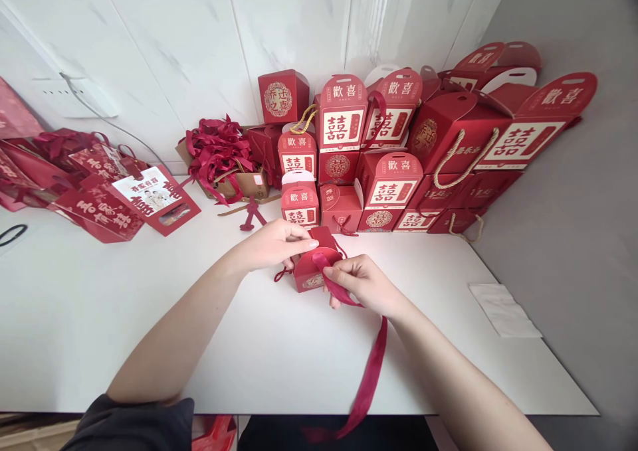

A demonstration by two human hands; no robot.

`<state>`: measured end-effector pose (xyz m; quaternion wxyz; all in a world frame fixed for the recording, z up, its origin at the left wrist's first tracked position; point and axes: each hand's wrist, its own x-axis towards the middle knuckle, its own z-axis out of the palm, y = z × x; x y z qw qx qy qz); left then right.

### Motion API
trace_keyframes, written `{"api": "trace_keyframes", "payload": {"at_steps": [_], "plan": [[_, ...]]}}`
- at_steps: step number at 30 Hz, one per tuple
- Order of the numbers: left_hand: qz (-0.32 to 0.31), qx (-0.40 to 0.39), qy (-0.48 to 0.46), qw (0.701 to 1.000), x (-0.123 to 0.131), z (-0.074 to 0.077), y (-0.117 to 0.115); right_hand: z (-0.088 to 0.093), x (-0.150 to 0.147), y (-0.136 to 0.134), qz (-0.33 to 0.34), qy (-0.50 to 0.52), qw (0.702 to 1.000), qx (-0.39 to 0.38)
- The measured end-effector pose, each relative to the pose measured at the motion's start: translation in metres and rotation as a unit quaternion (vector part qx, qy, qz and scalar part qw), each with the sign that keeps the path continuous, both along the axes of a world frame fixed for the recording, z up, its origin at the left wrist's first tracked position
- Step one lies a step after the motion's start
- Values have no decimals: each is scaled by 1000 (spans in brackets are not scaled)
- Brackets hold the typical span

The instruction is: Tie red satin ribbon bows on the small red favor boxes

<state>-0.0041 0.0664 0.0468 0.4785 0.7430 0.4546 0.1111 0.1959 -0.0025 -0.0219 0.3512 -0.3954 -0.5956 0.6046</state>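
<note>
With the bench [239, 364] read as a clock face, centred on the small red gift box [306, 271] and 12 o'clock pointing away from me, items are positioned as follows. The small red gift box stands on the bench directly ahead of me. My left hand [272, 245] grasps it from 10 o'clock, thumb on its upper part. My right hand [363, 281], at 4 o'clock, pinches a crimson ribbon [373, 364] between thumb and fingers. The ribbon's upper end lies against the arched flap; its free length hangs over the bench edge at 5 o'clock. Stacked red gift boxes [391, 188] stand at 1 o'clock. A cardboard carton [249, 186] filled with ribbons is at 11 o'clock. A white sheet [503, 311] lies at 3 o'clock.
</note>
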Motion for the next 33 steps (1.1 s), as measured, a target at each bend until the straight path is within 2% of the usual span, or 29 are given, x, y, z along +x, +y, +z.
{"api": "trace_keyframes", "payload": {"at_steps": [4, 5, 7, 9, 11, 13, 18, 20, 23, 25, 29, 33], "plan": [[6, 50, -21, 998, 3, -1, 1, -1, -1, -2, 13, -4, 1000, 13], [13, 68, -32, 997, 4, -1, 1, -2, -1, -2, -4, -16, 999, 33], [38, 109, -57, 992, 5, -2, 1, -1, 0, -1, -98, -56, 989, 98], [64, 147, -83, 984, 5, -2, 0, 2, 1, 3, -219, -87, 957, 168], [77, 174, -105, 976, 6, -2, -1, 8, 1, 9, -270, -84, 937, 207], [75, 195, -121, 971, 6, -2, -3, 15, 0, 18, -243, -63, 943, 218], [75, 236, -127, 960, 2, 2, -2, 38, -7, 37, -110, -59, 969, 215], [28, 251, -93, 963, -4, 6, 0, 47, -7, 43, -78, -15, 981, 177], [-99, 241, -10, 965, -11, 8, 4, 57, -6, 49, -48, 108, 988, 98], [-123, 230, 49, 964, -11, 5, 5, 59, -6, 53, -33, 143, 987, 73], [-68, 267, 133, 952, -7, -5, 9, 55, -9, 56, -20, 80, 994, 71], [-6, 292, 132, 947, -9, -9, 16, 54, -7, 56, -29, 24, 996, 80]]}}
